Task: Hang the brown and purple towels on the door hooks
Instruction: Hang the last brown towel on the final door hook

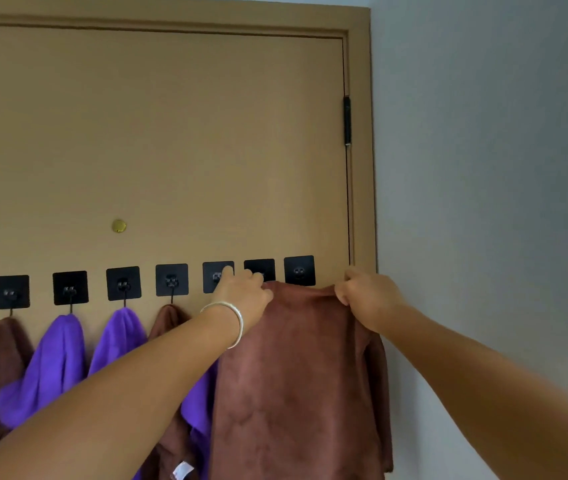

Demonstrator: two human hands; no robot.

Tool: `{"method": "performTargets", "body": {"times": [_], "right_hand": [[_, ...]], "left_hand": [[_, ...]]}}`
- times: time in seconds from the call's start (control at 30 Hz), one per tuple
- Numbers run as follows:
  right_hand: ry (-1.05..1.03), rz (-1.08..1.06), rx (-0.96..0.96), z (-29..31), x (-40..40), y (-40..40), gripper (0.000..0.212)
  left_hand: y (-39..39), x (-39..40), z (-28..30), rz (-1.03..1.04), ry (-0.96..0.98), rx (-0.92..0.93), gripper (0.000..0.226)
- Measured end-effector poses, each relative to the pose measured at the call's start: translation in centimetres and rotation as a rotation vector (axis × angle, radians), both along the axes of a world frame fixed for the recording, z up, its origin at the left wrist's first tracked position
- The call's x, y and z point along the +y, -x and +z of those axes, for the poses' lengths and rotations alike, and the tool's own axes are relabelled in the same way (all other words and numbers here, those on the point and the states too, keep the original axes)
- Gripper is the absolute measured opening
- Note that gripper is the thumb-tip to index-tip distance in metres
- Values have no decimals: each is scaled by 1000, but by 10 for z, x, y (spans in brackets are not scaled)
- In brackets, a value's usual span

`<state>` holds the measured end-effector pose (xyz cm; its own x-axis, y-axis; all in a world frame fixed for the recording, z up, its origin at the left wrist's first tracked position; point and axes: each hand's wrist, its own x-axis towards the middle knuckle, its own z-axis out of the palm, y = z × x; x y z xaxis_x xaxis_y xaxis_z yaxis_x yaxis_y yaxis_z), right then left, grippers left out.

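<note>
Both hands, left hand and right hand, pinch the brown towel lower right, ready for looping onto a free door hook.

Door surroundings, wall and small fittings

A small round brass-coloured disc sits on the tan panel (likely a peephole cover, though its detail is too small to tell). At the right edge, 1 black hinge is set against the tan door frame. Beyond it stands a plain pale grey wall.
</note>
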<state>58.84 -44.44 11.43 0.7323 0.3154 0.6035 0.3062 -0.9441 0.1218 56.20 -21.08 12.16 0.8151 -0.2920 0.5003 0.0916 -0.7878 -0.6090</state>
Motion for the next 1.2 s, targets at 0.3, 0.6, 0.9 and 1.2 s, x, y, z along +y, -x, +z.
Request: {"method": "performTargets", "body": {"times": [0.3, 0.6, 0.9, 1.2], "right_hand": [[109, 22, -74, -5, 5, -52, 30], [141, 12, -50, -23, 28, -77, 23], [47, 55, 101, -71, 44, -76, 20], [-125, 63, -13, -93, 45, -82, 23]], "left_hand": [[-45, -13, -2, 37, 99, 77, 56], [-62, -27, -20, 104, -38, 198, 39], [-68, -53, -60, 71, -132, 244, 54], [-57, -37, -77, -115, -165, 279, 56]]}}
